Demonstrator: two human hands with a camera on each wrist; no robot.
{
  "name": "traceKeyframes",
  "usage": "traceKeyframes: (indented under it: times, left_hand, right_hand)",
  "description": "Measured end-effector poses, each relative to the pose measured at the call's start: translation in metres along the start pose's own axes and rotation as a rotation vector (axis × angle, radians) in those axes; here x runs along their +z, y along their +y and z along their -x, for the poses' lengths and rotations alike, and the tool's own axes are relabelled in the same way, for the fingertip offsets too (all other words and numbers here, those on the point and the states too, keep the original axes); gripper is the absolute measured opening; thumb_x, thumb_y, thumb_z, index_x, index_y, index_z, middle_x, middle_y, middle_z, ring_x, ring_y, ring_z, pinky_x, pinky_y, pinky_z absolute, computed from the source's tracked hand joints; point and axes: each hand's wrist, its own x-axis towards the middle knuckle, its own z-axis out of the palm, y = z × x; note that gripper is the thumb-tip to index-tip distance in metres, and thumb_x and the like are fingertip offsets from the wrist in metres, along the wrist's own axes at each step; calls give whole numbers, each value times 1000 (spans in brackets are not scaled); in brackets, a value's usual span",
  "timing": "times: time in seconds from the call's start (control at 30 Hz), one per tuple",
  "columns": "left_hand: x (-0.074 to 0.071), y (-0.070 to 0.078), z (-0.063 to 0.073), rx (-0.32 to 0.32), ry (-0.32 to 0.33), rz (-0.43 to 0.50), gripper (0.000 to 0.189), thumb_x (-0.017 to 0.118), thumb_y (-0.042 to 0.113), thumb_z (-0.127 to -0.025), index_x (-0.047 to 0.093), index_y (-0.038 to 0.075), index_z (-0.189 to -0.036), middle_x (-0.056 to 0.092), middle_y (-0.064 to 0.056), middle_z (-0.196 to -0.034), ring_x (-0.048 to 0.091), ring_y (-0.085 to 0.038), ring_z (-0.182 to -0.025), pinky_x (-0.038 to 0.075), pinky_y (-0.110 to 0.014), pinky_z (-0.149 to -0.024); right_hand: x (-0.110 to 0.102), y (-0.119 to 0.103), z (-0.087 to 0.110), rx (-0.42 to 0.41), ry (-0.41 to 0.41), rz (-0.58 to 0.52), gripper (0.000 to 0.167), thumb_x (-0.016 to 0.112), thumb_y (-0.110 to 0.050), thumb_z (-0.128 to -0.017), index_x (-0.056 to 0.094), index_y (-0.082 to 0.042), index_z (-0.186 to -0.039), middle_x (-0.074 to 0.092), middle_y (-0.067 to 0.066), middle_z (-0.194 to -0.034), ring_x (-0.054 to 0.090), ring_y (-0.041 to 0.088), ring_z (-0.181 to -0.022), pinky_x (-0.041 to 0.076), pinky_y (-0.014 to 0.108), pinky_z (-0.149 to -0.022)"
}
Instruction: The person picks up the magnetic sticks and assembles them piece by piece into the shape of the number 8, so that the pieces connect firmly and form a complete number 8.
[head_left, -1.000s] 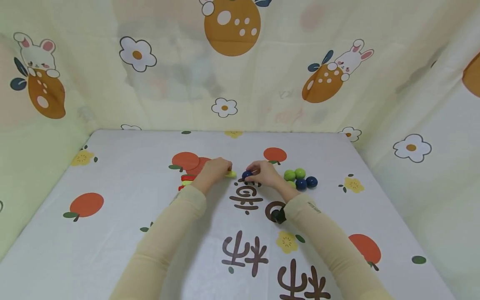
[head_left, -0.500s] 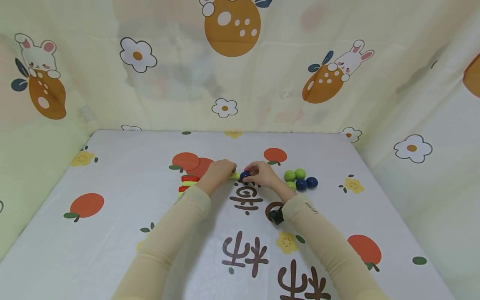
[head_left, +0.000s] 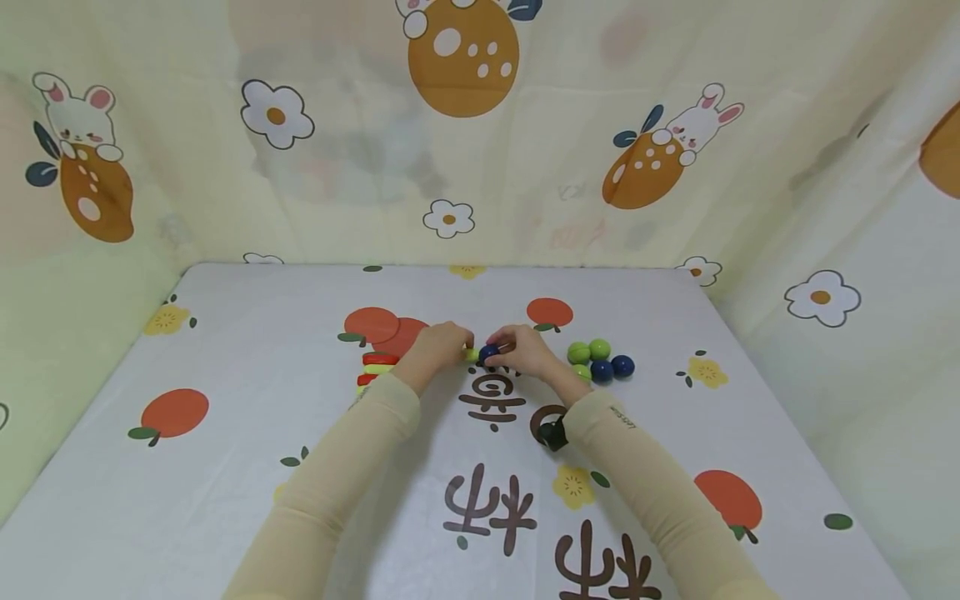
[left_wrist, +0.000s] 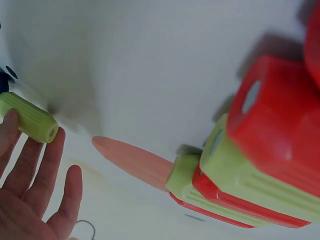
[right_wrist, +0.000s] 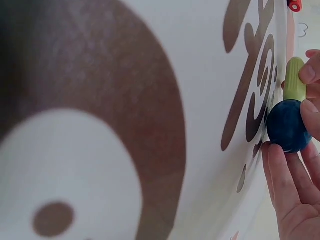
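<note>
Near the middle of the table my left hand (head_left: 441, 343) pinches a short, ribbed yellow-green stick (left_wrist: 30, 117) with a pale disc in its end. My right hand (head_left: 527, 350) holds a dark blue ball (right_wrist: 288, 127) between thumb and fingers. In the right wrist view the stick's far end meets the ball, end on. Beside my left forearm lie several red and yellow-green sticks (head_left: 380, 360), stacked side by side; the left wrist view shows pale discs in the ends of the red stick (left_wrist: 275, 115) and others.
To the right of my right hand sit several loose balls, green balls (head_left: 599, 348) and blue balls (head_left: 623, 365). A small black object (head_left: 553, 434) shows at my right wrist. The white tablecloth (head_left: 247, 333) has printed fruit and characters; a patterned curtain (head_left: 337, 183) stands behind.
My left hand has moved right with the yellow-green stick, while the blue ball in my right hand has shifted slightly left. The gap between stick and ball has closed.
</note>
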Motion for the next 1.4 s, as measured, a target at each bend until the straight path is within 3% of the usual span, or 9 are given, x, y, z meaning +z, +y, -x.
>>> traceKeyframes:
  times: [0.2, 0.47, 0.7, 0.8, 0.9, 1.03, 1.2, 1.4]
  left_hand:
    - [1, -1, 1, 4, 6, -20, 27, 55, 15, -90, 63, 15, -116, 61, -7, -113, 58, -23, -96, 46, -39, -83]
    - [-3, -2, 10, 8, 13, -41, 32, 55, 13, -90, 60, 18, -121, 61, -7, -113, 58, -24, -97, 47, -39, -81]
    - [-3, -12, 19, -35, 4, -55, 41, 56, 15, -91, 51, 22, -131, 60, -6, -117, 56, -21, -102, 48, -34, -81]
    - [-2, -17, 20, -59, -1, -60, 49, 55, 16, -90, 44, 27, -137, 61, -9, -114, 57, -20, -91, 48, -29, -64]
    - [-3, -21, 23, -91, -25, -64, 59, 55, 14, -88, 35, 33, -141, 62, -10, -101, 51, -18, -71, 36, -25, -48]
    - [-6, -22, 29, -97, -40, -75, 63, 56, 13, -87, 32, 36, -141, 60, -9, -90, 44, -16, -60, 29, -24, -45]
    - [-8, -24, 33, -96, -45, -101, 59, 55, 13, -88, 37, 36, -139, 63, -9, -99, 50, -17, -66, 31, -24, -47]
    - [-8, -25, 34, -92, -39, -113, 55, 54, 13, -86, 43, 35, -136, 58, -8, -120, 55, -20, -91, 40, -28, -58]
  right_hand:
    - [2, 0, -2, -12, -13, -1, 34, 71, -10, -80, 61, -1, -111, 61, 16, -109, 58, 27, -99, 50, 30, -71]
    - [-4, -4, 2, -38, -20, -20, 35, 69, -10, -82, 59, 1, -113, 60, 17, -113, 59, 27, -99, 50, 33, -78]
    - [-16, -8, 6, -48, 1, -11, 35, 68, -11, -82, 59, 2, -114, 60, 18, -113, 59, 27, -99, 49, 35, -80]
    - [-22, -6, 8, -70, 9, -3, 35, 68, -10, -81, 60, 3, -112, 61, 19, -111, 60, 28, -97, 48, 37, -81]
    - [-30, -5, 11, -77, 12, 1, 36, 69, -11, -81, 60, 4, -112, 61, 20, -111, 60, 28, -97, 47, 38, -83]
    - [-40, -3, 18, -58, 17, -2, 36, 69, -12, -81, 60, 4, -112, 61, 20, -112, 59, 28, -97, 46, 39, -85]
    - [-47, 2, 23, -55, 13, -3, 37, 69, -12, -81, 59, 4, -112, 60, 20, -113, 59, 29, -98, 45, 40, -88]
    - [-50, 5, 30, -65, 9, 1, 36, 70, -11, -80, 59, 5, -111, 60, 21, -112, 59, 29, -97, 45, 41, -87]
